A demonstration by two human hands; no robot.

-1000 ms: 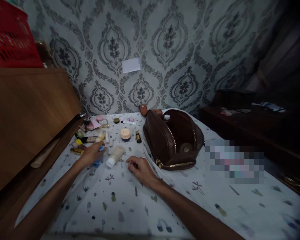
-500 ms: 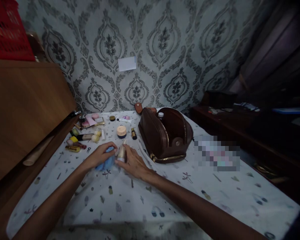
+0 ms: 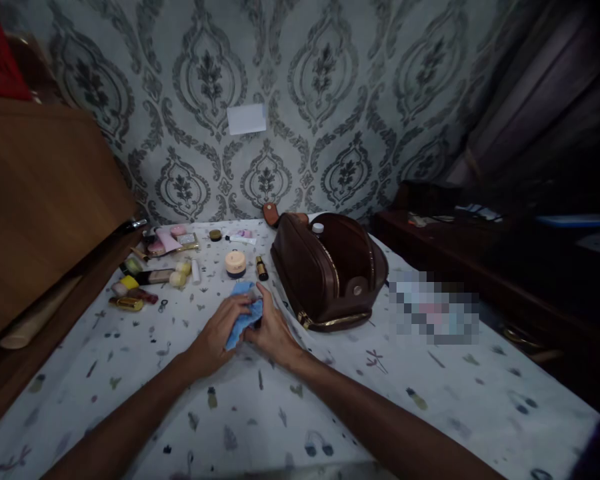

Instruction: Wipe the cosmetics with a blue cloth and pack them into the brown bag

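My two hands meet over the patterned bedsheet point(image 3: 330, 400), a little in front of the open brown leather toiletry bag point(image 3: 330, 273). My left hand point(image 3: 215, 337) is closed on a blue cloth point(image 3: 241, 315) and presses it against what my right hand point(image 3: 273, 331) grips. The right hand's fingers are curled round a cream tube, which the cloth and fingers almost wholly hide. A white-capped bottle point(image 3: 319, 228) stands inside the bag.
A cream jar point(image 3: 235, 263) and a small dark bottle point(image 3: 262, 269) stand just beyond my hands. Several cosmetics point(image 3: 145, 280) lie at the left by a leaning wooden board point(image 3: 45, 200). A dark side table point(image 3: 480, 260) runs along the right.
My left hand took the blue cloth and my right hand picked the cream tube off the sheet. Both came together nearer the bag, and the cloth now covers the tube.
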